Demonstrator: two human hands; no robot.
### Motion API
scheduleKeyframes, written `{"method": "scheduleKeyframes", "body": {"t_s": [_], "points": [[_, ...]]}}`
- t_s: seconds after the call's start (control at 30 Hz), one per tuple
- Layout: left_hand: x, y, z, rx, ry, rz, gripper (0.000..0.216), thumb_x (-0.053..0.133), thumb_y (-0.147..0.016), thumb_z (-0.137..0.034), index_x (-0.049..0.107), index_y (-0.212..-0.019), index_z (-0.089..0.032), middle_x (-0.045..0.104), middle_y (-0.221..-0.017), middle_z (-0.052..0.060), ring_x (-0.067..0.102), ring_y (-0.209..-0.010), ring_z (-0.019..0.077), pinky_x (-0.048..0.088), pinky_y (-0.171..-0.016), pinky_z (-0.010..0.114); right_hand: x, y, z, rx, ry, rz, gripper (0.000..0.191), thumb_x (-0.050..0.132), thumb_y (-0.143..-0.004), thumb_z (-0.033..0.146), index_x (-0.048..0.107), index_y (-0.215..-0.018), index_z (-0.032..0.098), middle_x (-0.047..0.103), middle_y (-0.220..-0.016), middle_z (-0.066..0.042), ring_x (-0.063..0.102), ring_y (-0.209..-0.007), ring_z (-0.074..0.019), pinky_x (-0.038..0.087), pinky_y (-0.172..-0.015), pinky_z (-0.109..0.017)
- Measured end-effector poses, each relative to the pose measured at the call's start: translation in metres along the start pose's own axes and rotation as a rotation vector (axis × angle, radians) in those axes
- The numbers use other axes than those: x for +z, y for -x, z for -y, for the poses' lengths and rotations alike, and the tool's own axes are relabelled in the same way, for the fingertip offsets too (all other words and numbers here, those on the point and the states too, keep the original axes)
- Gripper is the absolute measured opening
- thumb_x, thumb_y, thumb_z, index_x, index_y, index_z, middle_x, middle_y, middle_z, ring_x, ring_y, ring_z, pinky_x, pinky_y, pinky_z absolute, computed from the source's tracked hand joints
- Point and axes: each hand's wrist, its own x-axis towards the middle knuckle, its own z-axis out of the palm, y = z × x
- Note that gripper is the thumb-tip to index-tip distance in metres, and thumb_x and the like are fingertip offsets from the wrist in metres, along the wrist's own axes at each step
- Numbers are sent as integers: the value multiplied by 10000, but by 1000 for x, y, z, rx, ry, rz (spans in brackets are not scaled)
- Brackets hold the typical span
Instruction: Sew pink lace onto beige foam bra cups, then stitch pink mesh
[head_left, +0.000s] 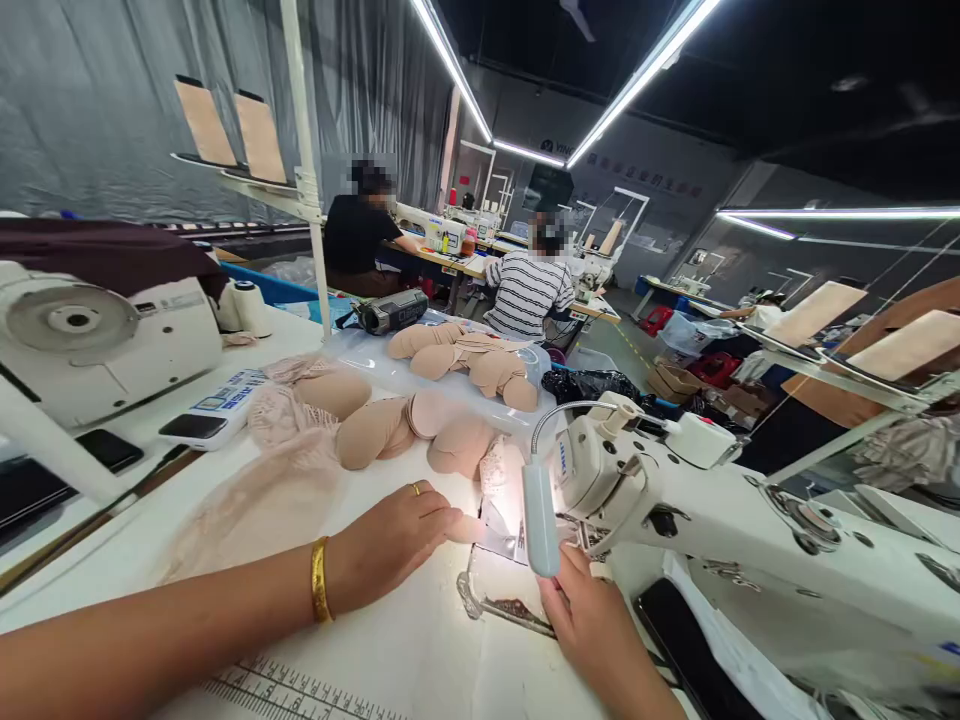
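Observation:
My left hand point(394, 538) lies flat on the white sewing table point(360, 660), fingers stretched toward the lit needle area, with a gold bangle on the wrist and a ring on one finger. Its fingertips rest beside a pale lace piece point(501, 478) under the lamp. My right hand point(592, 625) reaches under the head of the white sewing machine point(735, 520), behind the gooseneck lamp point(540, 515); its fingers are curled at the needle and partly hidden. Beige bra cups point(390, 430) lie in a loose heap just beyond my left hand.
A second heap of beige cups point(472, 360) sits further back near a black device point(394, 310). Another sewing machine point(97, 340), a control panel point(217, 405) and a phone point(109, 450) are at left. Two people sit working at machines beyond. Thread cones stand on racks.

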Motion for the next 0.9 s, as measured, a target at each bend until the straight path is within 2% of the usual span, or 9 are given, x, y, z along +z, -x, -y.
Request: {"method": "scheduleKeyframes", "body": {"t_s": [0.4,0.57,0.67,0.73,0.8,0.9], "points": [[-2,-2,1,-13,21,42,306,456,-1028,-78,614,-1249,-219,688,-1055,39,587,-925,216,475,-839,325,-2,-1,1,15,-54,20,304,368,-1069,260,626,-1230,244,730,-894,-56,640,-580,-217,442,-485,-302],[-10,-2,17,13,-107,18,256,468,-1012,-60,631,-1152,-199,706,-1084,54,614,-928,219,472,-859,351,-1,-1,1,16,-31,18,310,366,-1065,258,616,-1249,246,708,-854,-41,595,-535,-208,395,-462,-299],[-23,-9,24,-5,-259,-50,212,509,-1007,-107,623,-1167,-184,682,-1246,96,602,-1071,278,450,-939,429,0,-2,1,12,-2,15,320,369,-1050,237,609,-1262,243,698,-842,-33,587,-539,-211,373,-467,-301],[-26,-18,20,16,-281,-65,213,539,-1001,-137,610,-1197,-177,660,-1294,105,573,-1151,305,426,-989,465,0,-2,2,21,-7,17,322,385,-1036,219,606,-1269,242,701,-863,-33,607,-575,-216,383,-486,-300],[-20,-31,8,68,-245,-35,184,554,-986,-130,618,-1150,-182,681,-1208,87,581,-1119,285,431,-974,440,-1,-3,2,30,-23,24,315,398,-1029,206,608,-1261,239,697,-863,-31,631,-622,-221,395,-510,-297],[2,-51,-10,171,-222,6,140,572,-929,-76,625,-978,-195,688,-993,58,596,-984,249,450,-893,393,-1,-4,3,37,-42,27,297,399,-1035,209,618,-1235,236,684,-848,-29,617,-617,-214,389,-519,-291]]}}
